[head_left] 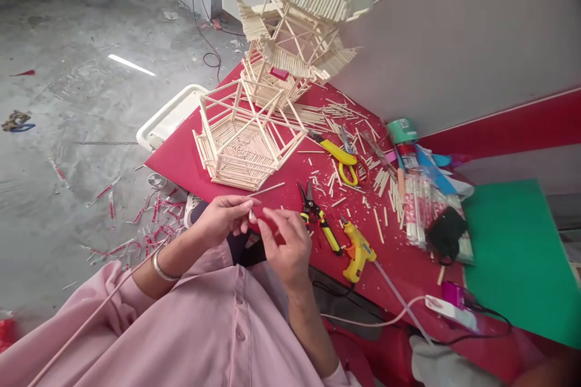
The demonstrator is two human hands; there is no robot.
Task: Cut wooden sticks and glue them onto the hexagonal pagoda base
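My left hand [222,217] and my right hand [287,242] meet at the near edge of the red table [181,160]. Both pinch a short thin wooden stick [252,213] between their fingertips. A silver bangle sits on my left wrist. Just beyond the hands stands a hexagonal frame of wooden sticks [242,142]. Behind it rises a taller stick tower with tiered roofs [295,30]. Small black and yellow cutters [318,217] and a yellow glue gun [358,251] lie right of my right hand.
Yellow-handled scissors [340,157], loose cut sticks, packets of sticks [420,205], a green tape roll [402,131] and a green sheet [517,254] lie to the right. A white tray [167,115] sits beside the table's left corner. Red and white scraps litter the concrete floor.
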